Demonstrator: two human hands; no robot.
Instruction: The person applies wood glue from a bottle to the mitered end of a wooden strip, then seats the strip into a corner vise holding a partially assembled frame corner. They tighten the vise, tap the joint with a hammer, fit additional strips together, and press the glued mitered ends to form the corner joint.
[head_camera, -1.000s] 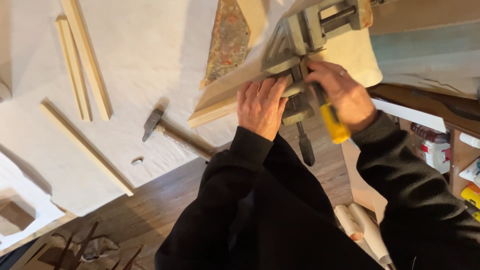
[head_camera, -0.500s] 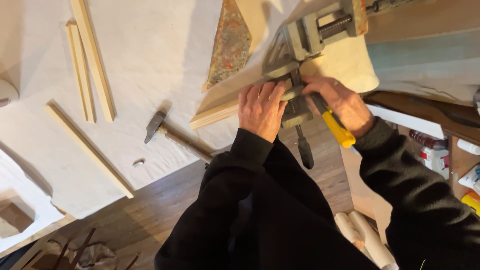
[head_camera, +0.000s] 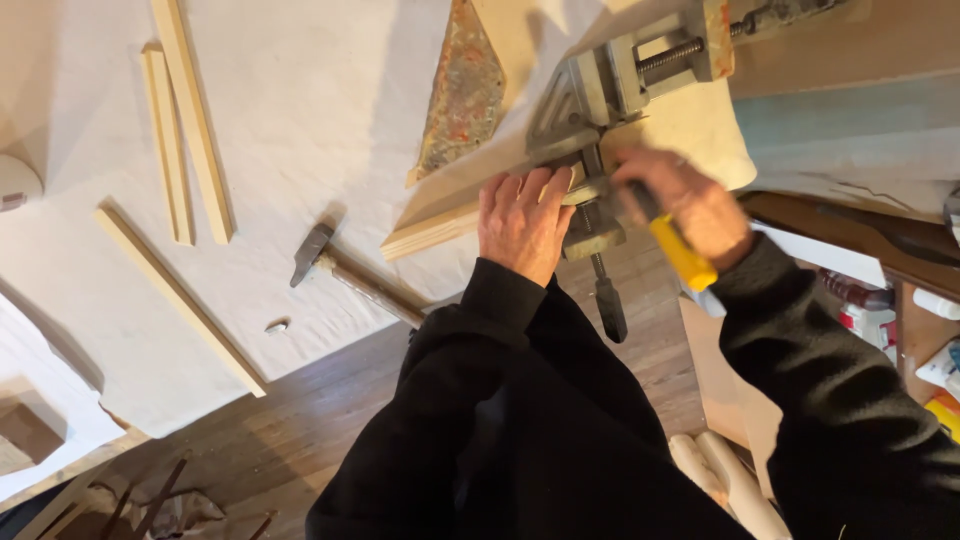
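- Head view: the left hand lay flat, fingers together and extended, pressing down on the wooden moulding right where it entered the grey corner clamp; it gripped nothing, only bore down.
- The right hand was curled closed around a yellow-handled tool, whose working end sat just beyond the left fingertips, at the clamp's jaw; motion blur hid the exact grip.
- The clamp's dark screw handle hung below the left knuckles, over the table edge.
- Risk, as I judged it: the tool tip could slip off the clamp and strike the left fingertips, being so close to them; uneven pressure could also let the moulding creep out of the corner.
- A hammer lay well left of the left wrist, and loose wooden strips farther left.
- Against the earlier frames, the right hand had swung its yellow handle from pointing down-right to a flatter angle, and the left hand stayed pressed in place.
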